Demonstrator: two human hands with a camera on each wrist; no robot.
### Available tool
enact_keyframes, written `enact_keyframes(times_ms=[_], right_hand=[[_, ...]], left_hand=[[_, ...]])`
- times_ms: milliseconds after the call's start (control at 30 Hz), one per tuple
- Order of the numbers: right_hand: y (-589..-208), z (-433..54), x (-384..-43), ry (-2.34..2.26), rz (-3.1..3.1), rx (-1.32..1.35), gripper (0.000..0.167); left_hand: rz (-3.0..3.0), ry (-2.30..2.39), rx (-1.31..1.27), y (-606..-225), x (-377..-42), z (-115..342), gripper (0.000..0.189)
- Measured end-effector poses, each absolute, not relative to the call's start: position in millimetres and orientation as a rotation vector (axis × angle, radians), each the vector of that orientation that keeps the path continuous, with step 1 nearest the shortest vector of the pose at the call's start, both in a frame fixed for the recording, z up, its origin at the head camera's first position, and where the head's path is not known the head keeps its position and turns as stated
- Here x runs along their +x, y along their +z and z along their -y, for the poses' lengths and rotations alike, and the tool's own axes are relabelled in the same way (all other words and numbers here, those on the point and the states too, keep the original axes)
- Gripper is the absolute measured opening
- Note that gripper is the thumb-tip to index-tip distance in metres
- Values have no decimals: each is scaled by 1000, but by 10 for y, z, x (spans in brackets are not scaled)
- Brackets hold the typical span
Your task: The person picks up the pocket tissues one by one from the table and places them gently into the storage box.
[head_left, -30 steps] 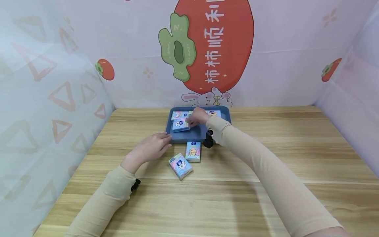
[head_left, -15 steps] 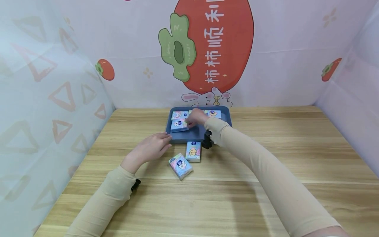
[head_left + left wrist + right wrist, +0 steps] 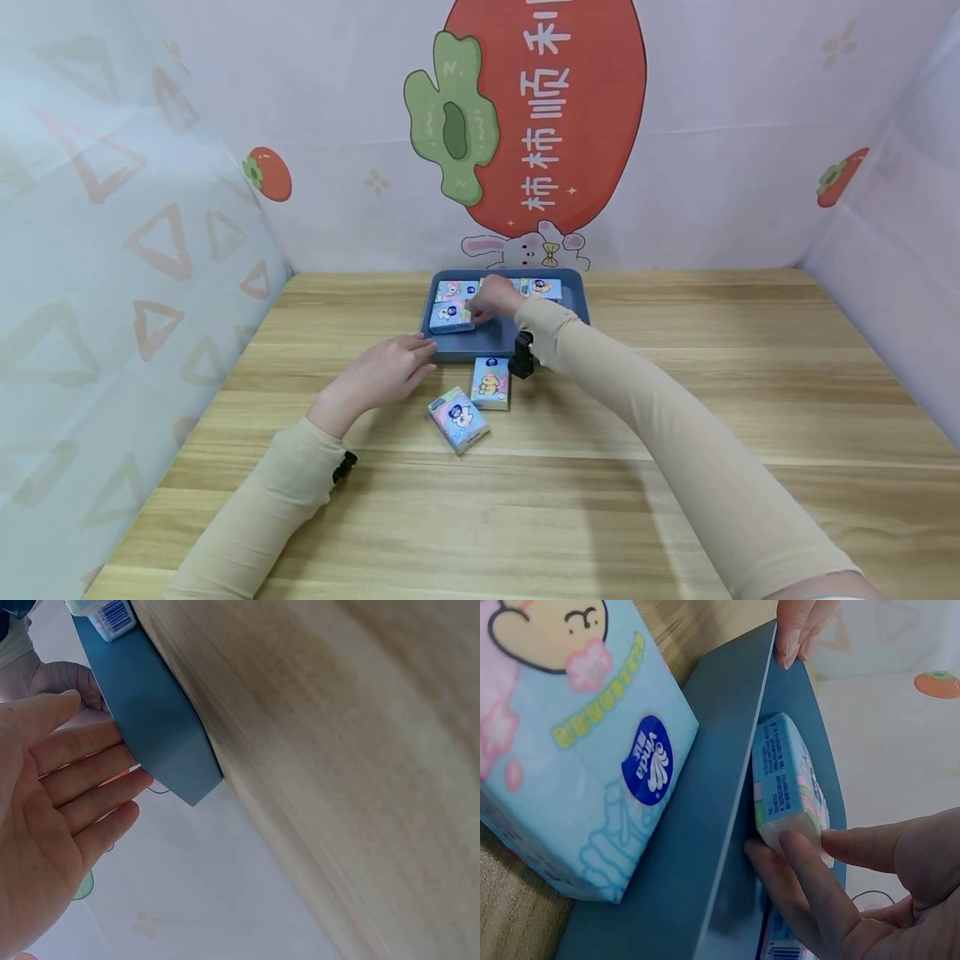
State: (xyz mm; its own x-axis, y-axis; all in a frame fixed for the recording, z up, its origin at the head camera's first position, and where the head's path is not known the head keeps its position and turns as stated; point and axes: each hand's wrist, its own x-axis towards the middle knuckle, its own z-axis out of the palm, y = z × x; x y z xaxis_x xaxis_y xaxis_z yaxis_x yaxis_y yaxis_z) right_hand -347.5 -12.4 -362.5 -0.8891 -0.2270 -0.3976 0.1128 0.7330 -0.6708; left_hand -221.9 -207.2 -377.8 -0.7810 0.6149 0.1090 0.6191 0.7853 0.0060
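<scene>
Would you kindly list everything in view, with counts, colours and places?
Table: one, light brown, lower half of view.
Tray: one, blue-grey, at the table's back.
Packs in tray: four visible, mostly light blue, three behind one.
Packs on table: two, mostly light blue, before the tray.
Backdrop: one, whitish, behind the table.
Persimmon prints: three clear, red, on backdrop.
Rabbit print: one, white, below largest persimmon.
Triangle prints: several, pinkish, on left.
Devices: two, black, at wrists.
Sleeves: two, beige, on arms.
Left hand: one, at tray's near left corner.
Right hand: one, touching tray's front pack.
</scene>
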Motion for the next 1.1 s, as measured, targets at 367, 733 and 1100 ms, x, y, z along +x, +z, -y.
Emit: enact_keyframes(times_ms=[367,733,1100], right_hand=[[-3652,121,-3488,-1087,-2428,-53,19],[-3614,71,-3465,-1152,-2361,-61,20],[-3635,56,-3495,-1184,-2335,-26,17]], left_hand=[[2880,-48,-995,-3770,-2221,2073,37],[2880,-30,-982,-3781,-2213,2067,37],[2890,-30,-990,-3771,-2215,2064,37]])
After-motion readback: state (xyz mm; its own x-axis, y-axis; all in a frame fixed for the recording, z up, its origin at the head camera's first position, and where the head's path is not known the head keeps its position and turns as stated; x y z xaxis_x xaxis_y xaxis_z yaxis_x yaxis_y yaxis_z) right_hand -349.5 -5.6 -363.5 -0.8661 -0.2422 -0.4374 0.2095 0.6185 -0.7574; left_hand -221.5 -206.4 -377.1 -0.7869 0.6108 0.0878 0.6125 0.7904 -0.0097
